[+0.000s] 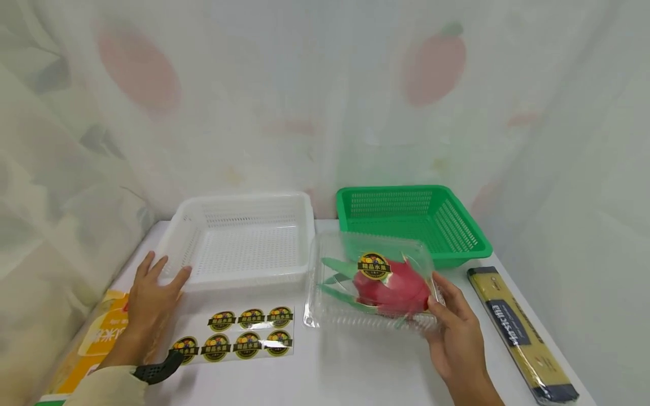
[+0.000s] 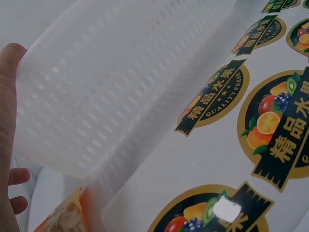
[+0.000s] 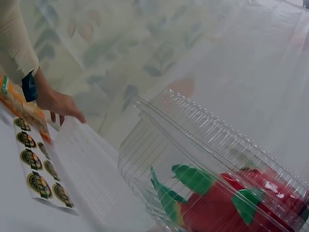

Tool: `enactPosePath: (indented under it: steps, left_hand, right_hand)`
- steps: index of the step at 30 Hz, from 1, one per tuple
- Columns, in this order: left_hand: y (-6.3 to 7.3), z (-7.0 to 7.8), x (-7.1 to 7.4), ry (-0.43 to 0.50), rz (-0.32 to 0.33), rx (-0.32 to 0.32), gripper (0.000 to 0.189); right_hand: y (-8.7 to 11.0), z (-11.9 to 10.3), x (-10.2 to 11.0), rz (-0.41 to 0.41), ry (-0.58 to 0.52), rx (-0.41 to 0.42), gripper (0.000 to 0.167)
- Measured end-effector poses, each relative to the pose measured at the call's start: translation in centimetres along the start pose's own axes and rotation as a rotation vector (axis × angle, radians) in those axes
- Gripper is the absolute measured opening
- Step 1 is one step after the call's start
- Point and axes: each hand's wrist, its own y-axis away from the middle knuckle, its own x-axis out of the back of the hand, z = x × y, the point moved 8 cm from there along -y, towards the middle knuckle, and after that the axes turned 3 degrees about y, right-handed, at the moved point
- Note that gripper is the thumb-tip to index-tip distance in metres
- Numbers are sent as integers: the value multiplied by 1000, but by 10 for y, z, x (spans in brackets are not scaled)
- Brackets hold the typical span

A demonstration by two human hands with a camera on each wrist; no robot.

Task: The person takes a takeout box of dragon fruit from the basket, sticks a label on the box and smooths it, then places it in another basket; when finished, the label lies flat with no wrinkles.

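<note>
My right hand (image 1: 457,332) grips the right edge of a clear plastic clamshell box (image 1: 315,304), raised above the table and tilted. Inside lies a red dragon fruit (image 1: 391,290) with green leaves. A round black-and-gold fruit sticker (image 1: 374,266) is on the box lid. The box also fills the lower part of the right wrist view, its ridged clear walls (image 3: 145,154) close to the camera. At the white basket's (image 1: 244,279) front left corner is my left hand (image 1: 152,296), fingers spread, thumb touching the rim. Below that basket lies a sheet of stickers (image 1: 233,332).
Behind the box stands a green basket (image 1: 462,260). A gold-and-black pack labelled Hastitha (image 1: 518,332) lies along the right table edge. An orange food bag (image 1: 104,338) lies under my left forearm. Pale printed curtains (image 1: 325,113) enclose the table.
</note>
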Motion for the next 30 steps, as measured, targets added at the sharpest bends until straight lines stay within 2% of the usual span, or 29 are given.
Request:
enactPosePath:
  steps: [8, 13, 22, 30]
  left_hand:
    - [0, 3, 1, -8, 21, -20, 76]
    - [1, 3, 0, -6, 17, -23, 77]
    - [2, 3, 0, -11, 24, -23, 75]
    - [2, 2, 1, -5, 19, -18, 76]
  right_hand:
    - [-10, -15, -20, -33, -47, 0, 48]
    - [-20, -18, -32, -37, -34, 18, 47]
    - [-42, -17, -54, -42, -32, 23, 45]
    - [-65, -13, -83, -30, -4, 5, 43]
